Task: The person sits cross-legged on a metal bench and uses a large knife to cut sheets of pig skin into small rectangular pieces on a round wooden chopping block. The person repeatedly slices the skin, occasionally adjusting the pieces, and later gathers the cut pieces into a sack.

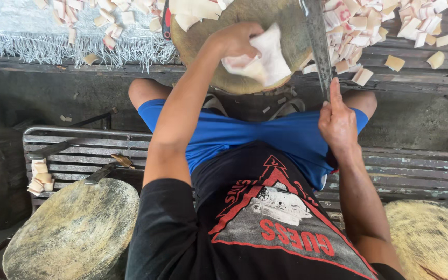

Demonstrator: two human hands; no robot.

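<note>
I sit on a bench facing a round wooden chopping block (203, 57). My left hand (237, 40) presses a thick white slab of fatty meat (265, 57) onto the block. My right hand (337, 120) grips the handle of a long cleaver (317, 36), index finger stretched along its spine. The blade stands upright at the block's right edge, beside the slab. Cut white and pink pieces (359, 26) lie heaped to the right of the block.
More cut pieces (99, 18) lie on a fringed white cloth (27, 31) at the far left. Two other round blocks (73, 233) (434, 238) flank me, with a hammer-like tool (107, 168) and a small stack of pieces (40, 179) on the metal bench (68, 150).
</note>
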